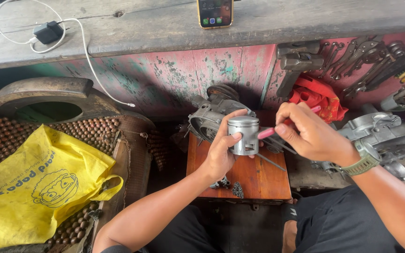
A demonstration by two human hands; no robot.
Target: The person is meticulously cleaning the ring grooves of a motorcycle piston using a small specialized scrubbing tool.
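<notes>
Piston, metal, upright, in left hand, fingers clasped round its skirt, above small wooden desk. Right of piston: right hand pinching pink-handled tool, tip at piston side. Piston off engine casing behind; refit not yet done, judging.

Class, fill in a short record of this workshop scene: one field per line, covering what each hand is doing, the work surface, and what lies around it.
Left hand: grips a grey metal piston, upright, crown up
Right hand: holds a pink-handled tool with its tip at the piston's side
Work surface: small wooden board
Behind piston: grey engine casing
Left side: yellow bag on a beaded mat
Right side: wrenches, red cloth
Shelf above: phone, charger
</notes>
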